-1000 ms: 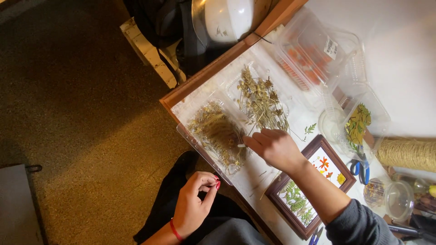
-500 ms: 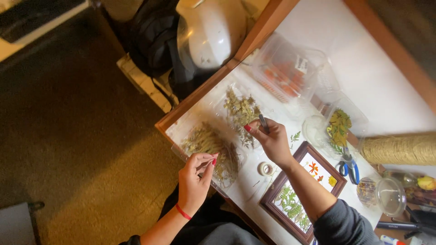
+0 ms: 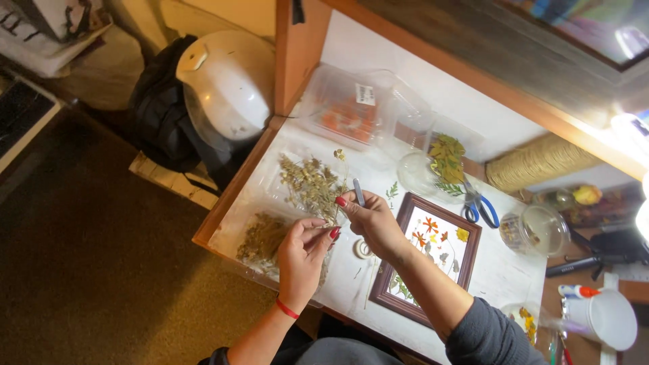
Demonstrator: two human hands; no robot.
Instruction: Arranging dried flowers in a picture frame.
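A thin dried plant stem [image 3: 336,192] with a small pale flower head at its top stands nearly upright between both hands, above the clear plastic trays of dried brownish-green sprigs [image 3: 307,182] on the white desk [image 3: 500,270]. The left hand [image 3: 302,253] pinches the stem's lower part between thumb and fingertips. The right hand [image 3: 372,223] is closed around slim grey metal tweezers [image 3: 359,192], whose tips seem to meet the stem, though that is too small to confirm. Just right lies a dark wooden frame of pressed flowers [image 3: 433,257], with blue-handled scissors [image 3: 478,206] beyond.
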